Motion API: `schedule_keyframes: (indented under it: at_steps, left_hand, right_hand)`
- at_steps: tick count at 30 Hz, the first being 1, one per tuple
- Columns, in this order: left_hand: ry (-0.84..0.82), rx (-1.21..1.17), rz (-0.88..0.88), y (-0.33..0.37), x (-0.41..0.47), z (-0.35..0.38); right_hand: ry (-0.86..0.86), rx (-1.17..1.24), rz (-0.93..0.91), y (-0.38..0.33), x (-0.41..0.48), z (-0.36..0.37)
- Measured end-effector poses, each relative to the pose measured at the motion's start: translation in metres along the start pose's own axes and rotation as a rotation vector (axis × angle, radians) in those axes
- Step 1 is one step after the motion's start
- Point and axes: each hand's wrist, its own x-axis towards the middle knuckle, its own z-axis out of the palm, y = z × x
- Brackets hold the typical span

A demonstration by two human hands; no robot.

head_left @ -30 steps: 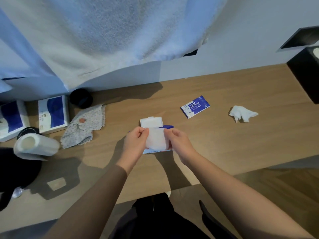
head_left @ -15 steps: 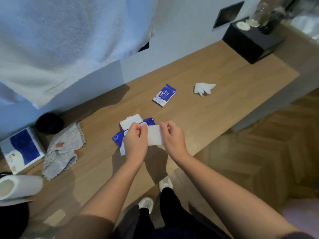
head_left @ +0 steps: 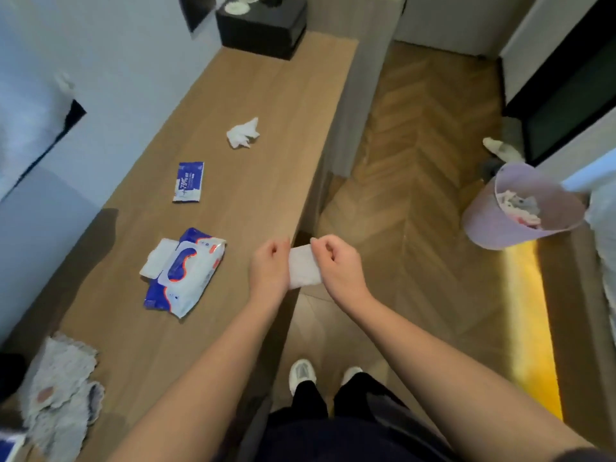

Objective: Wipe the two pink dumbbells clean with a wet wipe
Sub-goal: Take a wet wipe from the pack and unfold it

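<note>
The wipe (head_left: 303, 270) hangs stretched between the two hands, a white sheet held out flat in front of the person. The left hand (head_left: 270, 268) pinches its left edge with curled fingers, and the right hand (head_left: 340, 265) pinches its top right corner the same way, the other fingers tucked in. Both hands hover at the desk's (head_left: 266, 95) near edge, the left above the wood, the right out over the floor (head_left: 416, 161). Left of the left hand the pack (head_left: 190, 271) lies on the desk with its lid flipped open. Beyond it sits a small blue sachet (head_left: 188, 182), and farther still a crumpled white wad (head_left: 242, 134). A black box (head_left: 263, 25) stands at the desk's far end, against the pale wall. Back toward the person, well left of the left forearm, a grey cloth (head_left: 60, 388) lies rumpled. To the right of the right hand and a little beyond, a lilac bin (head_left: 493, 225) with scraps in it stands on the herringbone floor. Below the hands, white shoes (head_left: 301, 373) show.
</note>
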Motion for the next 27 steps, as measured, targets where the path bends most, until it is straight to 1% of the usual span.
schedule_keyframes:
  at_steps: [2,5,6,7,10,14,18,21,27]
  left_hand:
    - [-0.107,0.064,0.02,0.003,-0.009,0.024]
    - [-0.299,0.116,-0.08,0.009,-0.026,0.062]
    - [-0.324,0.13,-0.093,0.01,-0.031,0.07]
    - [-0.353,0.156,-0.069,0.011,-0.038,0.08]
    - [-0.445,0.261,0.138,0.009,-0.074,0.119]
    - [-0.515,0.336,0.465,0.003,-0.146,0.168]
    - [-0.624,0.508,0.703,-0.018,-0.221,0.21]
    - [-0.692,0.555,0.802,-0.04,-0.279,0.231]
    - [-0.806,0.613,0.871,-0.07,-0.379,0.262]
  right_hand:
    - [0.088,0.007,0.039,0.012,-0.01,-0.021]
    - [0.249,0.022,0.077,0.029,-0.028,-0.057]
    - [0.288,0.021,0.09,0.033,-0.033,-0.066]
    - [0.331,0.019,0.114,0.04,-0.04,-0.077]
    - [0.491,-0.001,0.204,0.066,-0.074,-0.121]
    - [0.678,-0.011,0.346,0.106,-0.138,-0.167]
    - [0.819,-0.023,0.495,0.14,-0.214,-0.207]
    - [0.903,-0.017,0.56,0.16,-0.278,-0.234]
    - [0.971,0.01,0.696,0.189,-0.38,-0.274]
